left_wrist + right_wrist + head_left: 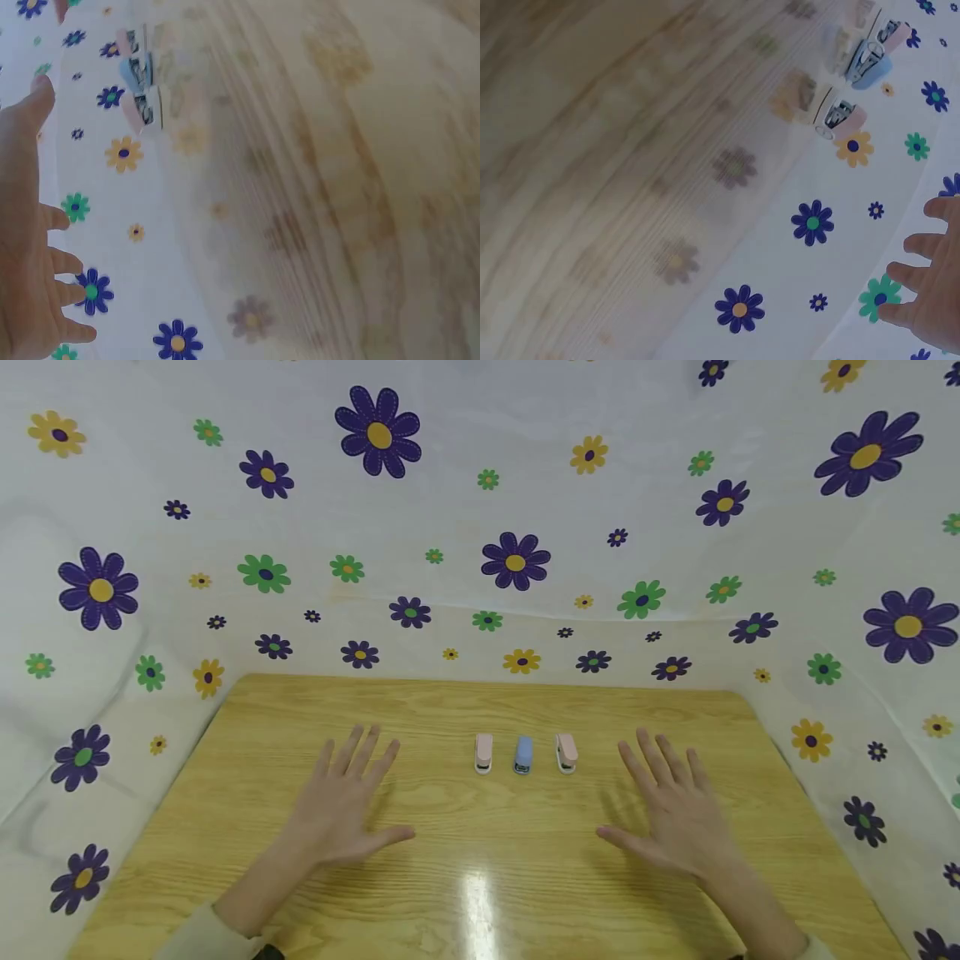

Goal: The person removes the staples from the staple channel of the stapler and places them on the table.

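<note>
Pale cream sleeves (210,933) lie nearest, at the bottom edge of the head view, with the bare left hand (341,810) and bare right hand (678,818) reaching forward from them. Both hands are well apart, fingers straight and spread, over a glossy yellow-brown wood-grain table (420,893). Between them, three small staplers stand in a row just apart: a pale pink stapler with a white base (484,749) on the left, a light blue stapler (523,751) in the middle, and a second pale pink stapler (567,749), slightly angled, nearest the right hand. Behind hangs a flower-printed white sheet (450,518).
</note>
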The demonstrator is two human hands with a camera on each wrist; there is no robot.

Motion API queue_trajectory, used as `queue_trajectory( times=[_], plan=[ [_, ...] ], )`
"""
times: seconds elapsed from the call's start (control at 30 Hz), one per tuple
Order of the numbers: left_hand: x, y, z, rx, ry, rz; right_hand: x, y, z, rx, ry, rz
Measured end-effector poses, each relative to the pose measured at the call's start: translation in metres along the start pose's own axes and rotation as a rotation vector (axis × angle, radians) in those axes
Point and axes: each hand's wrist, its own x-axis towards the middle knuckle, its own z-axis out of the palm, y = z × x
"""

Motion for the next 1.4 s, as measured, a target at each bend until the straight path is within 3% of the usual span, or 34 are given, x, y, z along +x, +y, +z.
queue_trajectory(
  times=[0.37,0.8,1.03,1.4],
  plan=[
    [0.014,0.018,0.014,-0.01,-0.05,0.036,0.03,-0.032,0.009,0.021,-0.041,-0.139],
    [0.035,0.029,0.042,-0.029,-0.154,0.103,0.076,-0.062,0.037,0.024,0.008,-0.37],
    [0.043,0.035,0.051,-0.04,-0.222,0.134,0.099,-0.073,0.045,-0.007,0.008,-0.429],
    [0.058,0.036,0.055,0.003,-0.279,0.196,0.128,-0.082,0.058,-0.001,-0.103,-0.478]
  ],
)
